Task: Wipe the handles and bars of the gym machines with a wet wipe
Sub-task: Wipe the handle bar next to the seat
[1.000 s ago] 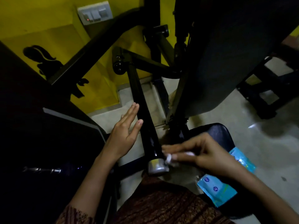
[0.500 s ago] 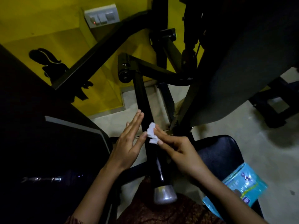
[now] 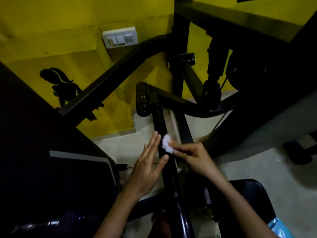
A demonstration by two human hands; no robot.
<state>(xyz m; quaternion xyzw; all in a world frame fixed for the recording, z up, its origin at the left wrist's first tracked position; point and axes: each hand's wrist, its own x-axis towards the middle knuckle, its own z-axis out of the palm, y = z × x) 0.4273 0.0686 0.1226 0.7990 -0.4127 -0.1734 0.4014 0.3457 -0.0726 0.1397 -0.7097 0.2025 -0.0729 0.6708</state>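
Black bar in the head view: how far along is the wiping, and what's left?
Done, apparently: the lower stretch, since the wet wipe has climbed from the bar's near end over the last second. In hand: the right hand pinches it against the black bar midway, left hand flat alongside. Left: the bar's upper part, up to the pivot roller.

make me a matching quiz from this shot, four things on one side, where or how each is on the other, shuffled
1 wet wipe
2 left hand
3 switch panel
4 wipe packet

a on the yellow wall
b open flat beside the black bar
c blue, at the lower right edge
d pinched by the right hand

Pairs: 1-d, 2-b, 3-a, 4-c
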